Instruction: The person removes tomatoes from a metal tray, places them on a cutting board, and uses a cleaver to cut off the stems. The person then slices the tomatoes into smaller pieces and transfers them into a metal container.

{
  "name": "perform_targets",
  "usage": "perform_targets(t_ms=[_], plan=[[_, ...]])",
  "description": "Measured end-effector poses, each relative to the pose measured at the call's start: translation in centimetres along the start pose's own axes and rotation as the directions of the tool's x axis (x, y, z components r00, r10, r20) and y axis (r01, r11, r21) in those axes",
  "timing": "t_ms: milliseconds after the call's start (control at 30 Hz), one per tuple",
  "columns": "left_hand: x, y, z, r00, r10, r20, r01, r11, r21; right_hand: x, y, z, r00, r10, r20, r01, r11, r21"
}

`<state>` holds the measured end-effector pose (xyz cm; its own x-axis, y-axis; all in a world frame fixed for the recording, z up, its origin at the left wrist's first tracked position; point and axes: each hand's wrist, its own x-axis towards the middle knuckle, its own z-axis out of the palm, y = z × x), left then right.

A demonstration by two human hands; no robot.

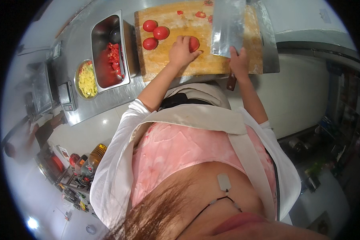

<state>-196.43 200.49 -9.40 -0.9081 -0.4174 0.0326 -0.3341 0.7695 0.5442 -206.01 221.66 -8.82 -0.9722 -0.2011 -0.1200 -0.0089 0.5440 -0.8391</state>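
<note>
On a wooden cutting board (204,64), my left hand (181,52) holds a red tomato (194,44) against the wood. My right hand (239,61) grips a large cleaver by its wooden handle (231,81). The cleaver's broad metal blade (228,28) lies to the right of that tomato, apart from it, and hides part of the board. Several whole tomatoes (161,32) sit at the board's left. Small cut tomato pieces (200,14) lie near the far edge, some partly behind the blade.
Left of the board stands a deep steel pan (125,60) holding chopped tomato (114,57) and a dark round object. Beside it are a bowl of yellow chopped pieces (87,79) and a small scale (66,96). Another person (24,141) is at the far left, with bottles (96,156) lower down.
</note>
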Motion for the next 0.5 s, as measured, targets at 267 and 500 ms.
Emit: perform_targets(t_ms=[267,500], plan=[[2.9,-1.4,1.3,0.911,0.327,0.252,-0.355,0.932,0.07,-2.5,-4.7,-2.2,0.986,0.151,0.068,-0.163,0.953,0.255],[4.6,-3.5,-0.1,0.714,0.625,0.317,-0.591,0.78,-0.205,-1.4,-3.8,0.3,0.999,-0.044,0.032,0.046,0.997,-0.058]])
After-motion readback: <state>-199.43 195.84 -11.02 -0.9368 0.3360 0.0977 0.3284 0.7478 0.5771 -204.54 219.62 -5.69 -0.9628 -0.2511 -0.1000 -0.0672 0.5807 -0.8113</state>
